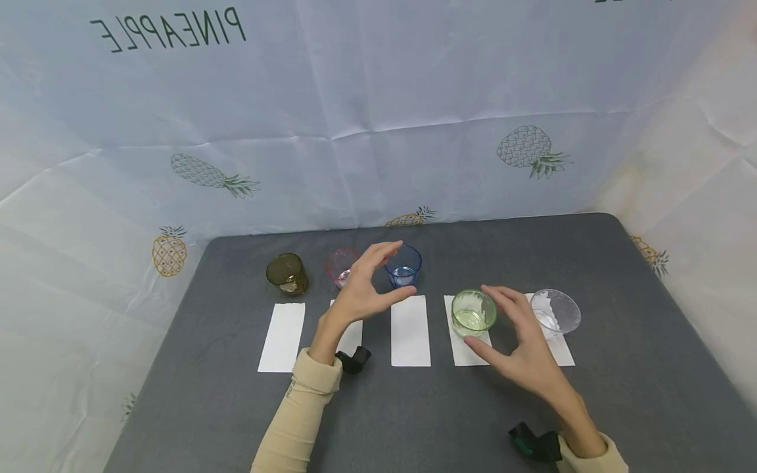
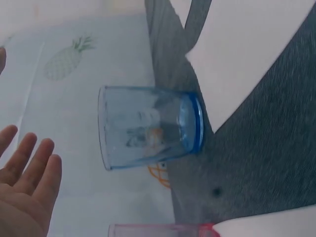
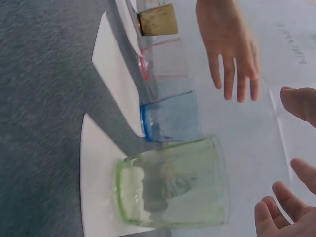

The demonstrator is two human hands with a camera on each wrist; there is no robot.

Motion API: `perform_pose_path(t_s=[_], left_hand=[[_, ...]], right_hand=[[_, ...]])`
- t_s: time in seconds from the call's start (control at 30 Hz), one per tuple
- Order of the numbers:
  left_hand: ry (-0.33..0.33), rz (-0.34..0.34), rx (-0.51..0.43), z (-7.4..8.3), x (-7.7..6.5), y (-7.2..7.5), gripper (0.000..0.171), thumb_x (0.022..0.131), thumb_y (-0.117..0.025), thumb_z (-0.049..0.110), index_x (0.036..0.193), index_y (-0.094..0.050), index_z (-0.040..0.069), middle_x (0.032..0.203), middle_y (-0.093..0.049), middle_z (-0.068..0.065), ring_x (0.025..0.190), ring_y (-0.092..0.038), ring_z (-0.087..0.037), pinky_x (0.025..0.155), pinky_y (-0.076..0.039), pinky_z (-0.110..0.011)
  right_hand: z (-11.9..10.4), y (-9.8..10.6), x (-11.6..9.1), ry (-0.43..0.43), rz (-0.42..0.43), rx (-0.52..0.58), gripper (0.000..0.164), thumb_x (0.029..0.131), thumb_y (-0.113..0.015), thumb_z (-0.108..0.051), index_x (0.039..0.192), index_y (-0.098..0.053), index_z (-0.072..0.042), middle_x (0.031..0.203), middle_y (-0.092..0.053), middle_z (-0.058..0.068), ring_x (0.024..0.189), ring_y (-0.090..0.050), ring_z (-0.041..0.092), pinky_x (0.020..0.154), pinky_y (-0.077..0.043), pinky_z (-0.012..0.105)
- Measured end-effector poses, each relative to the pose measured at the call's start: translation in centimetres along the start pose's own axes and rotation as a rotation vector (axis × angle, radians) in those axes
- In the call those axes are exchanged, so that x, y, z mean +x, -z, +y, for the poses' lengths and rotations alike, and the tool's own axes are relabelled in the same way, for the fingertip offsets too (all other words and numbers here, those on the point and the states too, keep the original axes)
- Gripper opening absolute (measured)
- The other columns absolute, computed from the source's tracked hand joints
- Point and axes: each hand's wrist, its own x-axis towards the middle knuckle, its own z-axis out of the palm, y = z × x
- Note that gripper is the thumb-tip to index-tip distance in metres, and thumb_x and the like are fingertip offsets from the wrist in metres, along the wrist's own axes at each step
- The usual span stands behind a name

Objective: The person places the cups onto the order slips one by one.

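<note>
My left hand (image 1: 361, 289), fingers spread from the thumb, hovers beside the blue glass (image 1: 405, 268), which stands upright on the table. In the left wrist view a gap shows between the fingers (image 2: 48, 182) and the blue glass (image 2: 148, 128). My right hand (image 1: 523, 348) spreads thumb and fingers on the right of the green glass (image 1: 473, 314). This glass stands on a white paper strip (image 1: 467, 355), and the right wrist view shows the hand apart from the green glass (image 3: 173, 182). Nothing is held in either hand.
A clear glass (image 1: 557, 313) stands at the far end of the rightmost paper strip (image 1: 562, 353). Left of the blue glass are a pink glass (image 1: 338, 264) and a brown glass (image 1: 287, 273). More strips (image 1: 282, 338) lie nearer on the grey table (image 1: 207, 394). A pineapple-print cloth (image 1: 367, 79) hangs behind.
</note>
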Motion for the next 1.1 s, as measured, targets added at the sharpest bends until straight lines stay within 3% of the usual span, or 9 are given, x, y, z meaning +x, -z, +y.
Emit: perform_pose_path(t_s=[0.17,0.3,0.53,0.83,1.1], left_hand=[[-0.031,-0.019,0.003,-0.9,0.6,0.9,0.074,0.085,-0.083,0.013,0.151,-0.048,0.009,0.149,-0.050,-0.015,0.137,-0.051,-0.036,0.119,-0.042,-0.049],[-0.035,-0.055,0.029,-1.4,1.1,1.4,0.074,0.086,-0.081,0.015,0.151,-0.048,0.009,0.151,-0.049,-0.014,0.142,-0.049,-0.034,0.120,-0.041,-0.049],[0.007,-0.140,0.095,-1.9,2.4,1.7,0.076,0.088,-0.078,0.022,0.154,-0.044,0.009,0.156,-0.044,-0.014,0.147,-0.042,-0.033,0.119,-0.038,-0.056],[0.068,-0.224,0.153,-2.2,3.2,1.5,0.077,0.090,-0.075,0.025,0.156,-0.040,0.008,0.160,-0.038,-0.017,0.149,-0.038,-0.038,0.119,-0.035,-0.062],[0.084,-0.261,0.162,-2.5,3.6,1.2,0.079,0.091,-0.075,0.027,0.157,-0.038,0.005,0.162,-0.034,-0.019,0.150,-0.035,-0.040,0.119,-0.034,-0.064]], right_hand=[[-1.0,-0.3,0.6,-0.018,-0.021,0.034,0.083,0.068,-0.091,-0.001,0.144,-0.057,-0.010,0.138,-0.054,0.012,0.131,-0.043,0.000,0.107,-0.032,0.011],[-1.8,-1.0,0.9,-0.034,-0.054,0.082,0.082,0.070,-0.090,-0.002,0.144,-0.056,-0.011,0.140,-0.052,0.010,0.133,-0.042,0.001,0.109,-0.031,0.011],[-2.7,-2.9,1.2,-0.031,-0.091,0.081,0.082,0.074,-0.090,-0.008,0.147,-0.055,-0.017,0.143,-0.051,0.007,0.134,-0.044,0.006,0.110,-0.033,0.015],[-3.7,-5.6,1.3,-0.017,-0.173,0.065,0.076,0.081,-0.086,-0.019,0.150,-0.051,-0.020,0.147,-0.050,0.005,0.136,-0.048,0.021,0.110,-0.043,0.042],[-2.5,-7.9,0.9,-0.015,-0.248,0.028,0.077,0.085,-0.082,-0.026,0.153,-0.046,-0.015,0.152,-0.045,0.011,0.140,-0.045,0.029,0.108,-0.044,0.056]])
